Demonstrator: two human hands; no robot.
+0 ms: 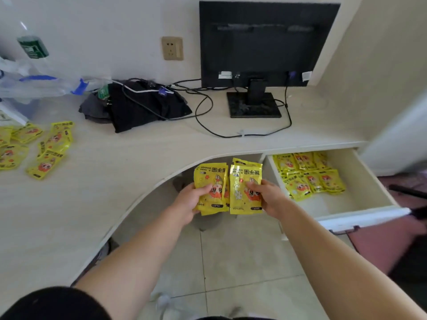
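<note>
Two yellow packets reading "HAND WARMER", one per hand

Two small stacks of yellow packets, held side by side, inner edges almost touching.

Left stack: glossy yellow foil, orange cartoon figure, black print upside down from this view, "HAND WARMER" among it. A second packet shows behind at the lower edge. The left hand grips it, thumb across the front.

Right stack: same design, another packet peeking above the top edge. The right hand grips it, thumb on the front.

Both are printed side up, in the air over the tiled floor, just off the curved edge of the surface.
</note>
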